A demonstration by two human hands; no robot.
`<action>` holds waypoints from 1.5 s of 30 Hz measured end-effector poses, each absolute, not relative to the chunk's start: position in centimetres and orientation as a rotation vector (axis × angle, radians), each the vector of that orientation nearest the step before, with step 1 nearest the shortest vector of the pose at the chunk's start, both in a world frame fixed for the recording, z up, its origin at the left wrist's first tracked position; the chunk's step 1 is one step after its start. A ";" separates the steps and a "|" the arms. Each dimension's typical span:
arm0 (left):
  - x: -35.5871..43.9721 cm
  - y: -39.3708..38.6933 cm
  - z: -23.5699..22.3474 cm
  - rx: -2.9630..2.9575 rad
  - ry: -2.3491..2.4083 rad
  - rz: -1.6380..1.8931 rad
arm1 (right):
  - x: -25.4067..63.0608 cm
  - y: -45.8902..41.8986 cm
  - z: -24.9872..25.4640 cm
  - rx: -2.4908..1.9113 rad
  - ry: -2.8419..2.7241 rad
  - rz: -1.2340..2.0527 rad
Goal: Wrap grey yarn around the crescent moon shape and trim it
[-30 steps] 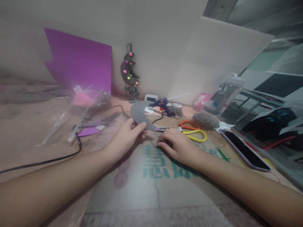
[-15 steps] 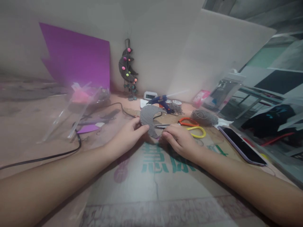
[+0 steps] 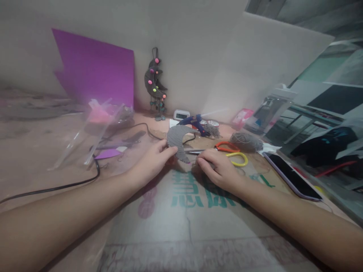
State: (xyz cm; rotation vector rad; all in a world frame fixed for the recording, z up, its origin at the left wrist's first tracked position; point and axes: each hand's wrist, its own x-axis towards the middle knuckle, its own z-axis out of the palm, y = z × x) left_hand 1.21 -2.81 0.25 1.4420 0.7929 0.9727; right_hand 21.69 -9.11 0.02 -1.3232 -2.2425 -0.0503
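Note:
A crescent moon shape (image 3: 178, 140), wound with grey yarn, is held up between the thumb and fingers of my left hand (image 3: 163, 154). A little purple shows at its lower tip. Close to the right of that tip, my right hand (image 3: 214, 165) is closed in a pinch, apart from the moon. What it pinches looks like the thin end of the grey yarn, though the fingers mostly cover it. Scissors (image 3: 239, 159) with orange and yellow handles lie just behind my right hand, blades pointing left.
Behind lie a blue glue gun (image 3: 195, 122), a small white clock (image 3: 181, 114) and a grey yarn ball (image 3: 246, 141). A phone (image 3: 293, 176) lies at right. Purple sheets (image 3: 99, 71) and a finished-looking moon hanging (image 3: 154, 81) are at the wall. Printed cardboard (image 3: 159, 230) covers the table front.
The moon has turned and tilted slightly in my left hand, its lower tip now pointing more to the right. My right hand stays pinched beside it. The whole view has shifted slightly.

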 end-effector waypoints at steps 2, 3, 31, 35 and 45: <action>1.2 -2.9 0.4 1.425 0.798 0.971 | 21.7 -9.1 -0.1 -1.318 -2.248 -0.050; 1.2 -2.9 0.4 1.414 0.802 0.970 | 21.7 -9.0 -0.1 -1.317 -2.249 -0.047; 1.2 -2.4 -0.2 1.386 0.789 0.950 | 21.7 -9.9 0.1 -1.016 -2.188 -0.312; 1.1 -2.3 -0.7 1.328 0.751 0.946 | 21.7 -9.6 0.0 -1.059 -2.230 -0.392; 0.7 -2.2 -0.8 1.394 0.789 1.011 | 24.5 -7.2 1.1 -1.443 -1.993 -0.262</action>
